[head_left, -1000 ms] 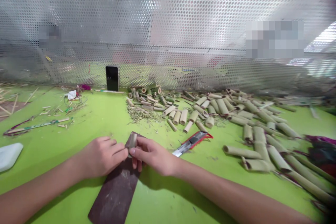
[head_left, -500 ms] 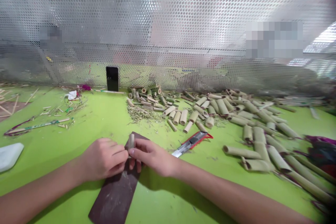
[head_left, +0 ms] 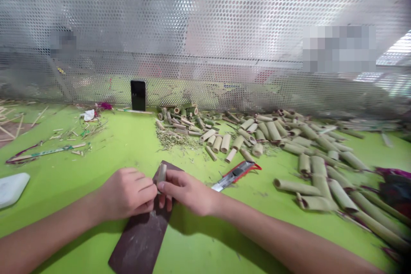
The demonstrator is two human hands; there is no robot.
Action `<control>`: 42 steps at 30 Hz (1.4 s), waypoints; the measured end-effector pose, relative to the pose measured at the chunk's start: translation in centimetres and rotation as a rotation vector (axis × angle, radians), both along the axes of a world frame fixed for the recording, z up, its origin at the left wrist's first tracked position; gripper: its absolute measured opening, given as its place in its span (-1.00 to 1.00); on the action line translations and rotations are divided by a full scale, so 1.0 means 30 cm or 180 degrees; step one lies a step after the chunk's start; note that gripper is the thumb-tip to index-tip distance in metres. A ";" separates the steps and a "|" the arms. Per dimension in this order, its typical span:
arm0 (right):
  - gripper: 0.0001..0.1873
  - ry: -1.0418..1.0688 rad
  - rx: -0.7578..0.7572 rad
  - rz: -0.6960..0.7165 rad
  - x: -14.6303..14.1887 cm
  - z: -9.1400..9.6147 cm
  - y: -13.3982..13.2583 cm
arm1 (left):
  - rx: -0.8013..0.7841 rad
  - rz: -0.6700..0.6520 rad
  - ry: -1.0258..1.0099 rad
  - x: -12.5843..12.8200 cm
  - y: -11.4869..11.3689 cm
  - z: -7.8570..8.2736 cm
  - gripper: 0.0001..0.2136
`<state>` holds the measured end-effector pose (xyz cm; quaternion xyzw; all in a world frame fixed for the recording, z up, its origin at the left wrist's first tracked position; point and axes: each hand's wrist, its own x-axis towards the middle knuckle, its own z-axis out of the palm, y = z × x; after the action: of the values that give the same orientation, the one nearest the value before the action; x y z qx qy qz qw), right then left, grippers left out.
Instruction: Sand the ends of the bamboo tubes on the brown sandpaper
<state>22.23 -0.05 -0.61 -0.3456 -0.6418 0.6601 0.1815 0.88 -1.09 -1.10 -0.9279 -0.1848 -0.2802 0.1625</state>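
Note:
A short bamboo tube piece point(head_left: 162, 174) stands slightly tilted between my fingertips, its lower end hidden by my fingers. My left hand point(head_left: 126, 193) and my right hand point(head_left: 188, 192) both pinch it, just above a dark, worn abrasive sheet point(head_left: 141, 233) lying on the green table point(head_left: 96, 154). A red-handled utility knife point(head_left: 236, 175) lies to the right of my right hand, not touching it. Longer bamboo tubes point(head_left: 308, 188) lie in loose heaps further right.
Several short bamboo pieces point(head_left: 218, 137) and shavings point(head_left: 170, 139) lie ahead. A phone point(head_left: 138, 95) stands against a perforated metal screen point(head_left: 205, 30). A white pad point(head_left: 11, 189) and thin bamboo scraps point(head_left: 51, 152) lie at the left.
The short bamboo piece has turned and tilted slightly between my fingertips. My hands have stayed in nearly the same place.

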 end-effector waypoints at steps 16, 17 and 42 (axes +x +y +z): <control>-0.72 0.0071 -0.0066 -0.0153 -0.001 0.012 0.009 | -0.0142 0.0165 -0.0244 0.012 0.005 -0.015 -0.77; -0.72 0.0076 -0.0064 -0.0160 -0.001 0.012 0.009 | -0.0176 0.0165 -0.0264 0.013 0.007 -0.017 -0.77; -0.70 0.0088 -0.0101 -0.0009 0.033 0.001 0.017 | -0.1482 0.3313 0.0611 -0.340 0.260 0.041 -0.67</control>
<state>23.22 0.47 -0.60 -0.3402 -0.6282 0.6746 0.1859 -9.32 6.72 0.15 -0.7474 -0.6581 -0.0298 0.0865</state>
